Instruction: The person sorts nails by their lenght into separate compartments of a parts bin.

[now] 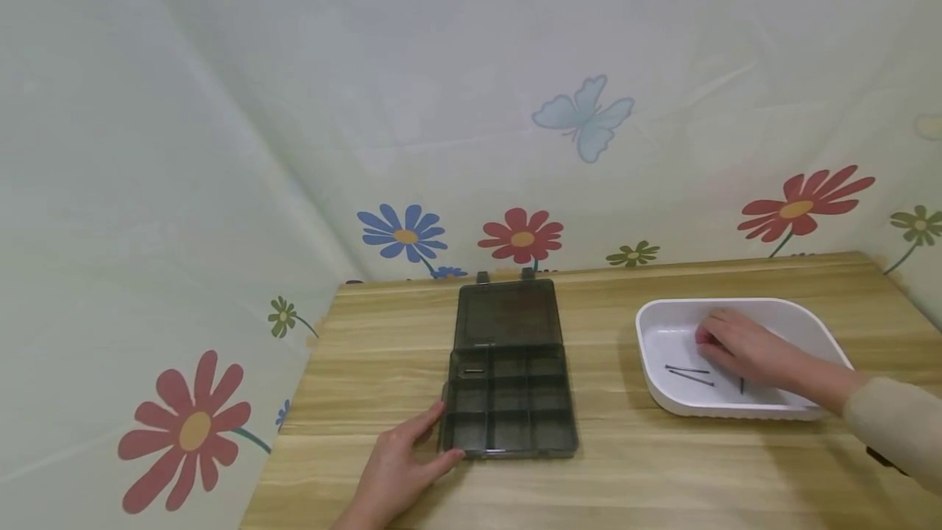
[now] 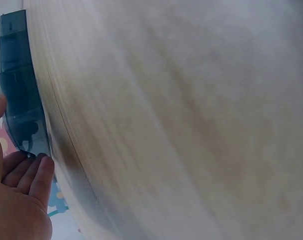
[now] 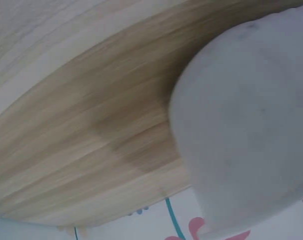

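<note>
A dark translucent compartment box (image 1: pixel 508 415) lies on the table with its lid (image 1: pixel 508 313) folded back. One small nail (image 1: pixel 474 370) is in its far left compartment. My left hand (image 1: pixel 401 460) touches the box's near left corner, thumb at the front edge and fingers along the left side. In the left wrist view, the fingers (image 2: pixel 29 177) rest against the box's end (image 2: pixel 21 85). To the right, a white tray (image 1: pixel 655 325) holds several thin dark nails (image 1: pixel 692 378). My right hand (image 1: pixel 751 350) is down inside it with bent fingers; whether they pinch a nail is hidden.
The wood-grain table (image 1: pixel 603 481) extends between and in front of the box and tray. Behind it hangs a pale sheet (image 1: pixel 456 105) printed with flowers and a butterfly. The tray's outer wall (image 3: pixel 241 120) fills much of the right wrist view.
</note>
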### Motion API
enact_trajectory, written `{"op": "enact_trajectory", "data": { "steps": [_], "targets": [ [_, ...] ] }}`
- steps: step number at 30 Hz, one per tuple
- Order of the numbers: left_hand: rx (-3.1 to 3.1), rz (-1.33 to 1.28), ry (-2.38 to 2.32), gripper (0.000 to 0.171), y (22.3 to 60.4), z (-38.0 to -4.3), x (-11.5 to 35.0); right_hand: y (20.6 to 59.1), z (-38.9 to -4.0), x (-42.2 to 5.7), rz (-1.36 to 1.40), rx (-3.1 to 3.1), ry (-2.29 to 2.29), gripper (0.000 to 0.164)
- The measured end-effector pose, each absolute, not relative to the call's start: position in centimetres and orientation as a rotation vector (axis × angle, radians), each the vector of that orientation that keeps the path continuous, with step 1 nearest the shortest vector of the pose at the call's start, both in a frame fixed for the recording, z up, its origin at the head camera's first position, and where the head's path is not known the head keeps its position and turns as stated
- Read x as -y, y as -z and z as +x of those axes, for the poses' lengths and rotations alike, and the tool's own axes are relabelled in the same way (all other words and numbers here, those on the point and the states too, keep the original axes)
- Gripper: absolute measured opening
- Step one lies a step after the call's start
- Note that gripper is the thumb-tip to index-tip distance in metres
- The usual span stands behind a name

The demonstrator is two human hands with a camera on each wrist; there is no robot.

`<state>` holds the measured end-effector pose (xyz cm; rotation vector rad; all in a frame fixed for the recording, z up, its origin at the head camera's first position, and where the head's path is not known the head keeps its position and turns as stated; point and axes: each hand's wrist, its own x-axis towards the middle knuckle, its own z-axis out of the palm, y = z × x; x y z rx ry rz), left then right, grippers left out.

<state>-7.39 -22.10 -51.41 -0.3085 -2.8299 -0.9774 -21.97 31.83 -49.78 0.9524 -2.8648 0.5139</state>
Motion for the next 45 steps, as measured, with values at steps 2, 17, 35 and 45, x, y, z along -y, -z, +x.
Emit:
{"op": "enact_trajectory", "data": {
  "steps": [2,17,35,45],
  "targets": [
    [2.823,-0.316,0.979,0.075,51.4,-7.4,22.1,49.5,-21.9,-31.6,0.927,2.883,-0.541,0.017],
    [2.808,-0.317,0.964,0.073,51.3,-7.4,21.9,43.6,-21.8,-26.7,1.011,2.718,-0.703,0.012],
    [2.823,-0.353,1.008,0.074,51.6,-7.6,22.2,41.1,-23.3,-12.6,1.399,2.604,-0.823,0.007],
    [2.83,-0.352,1.005,0.074,51.4,-7.6,22.3,42.6,-23.9,-6.3,1.524,2.627,-0.852,0.008]
  ]
}}
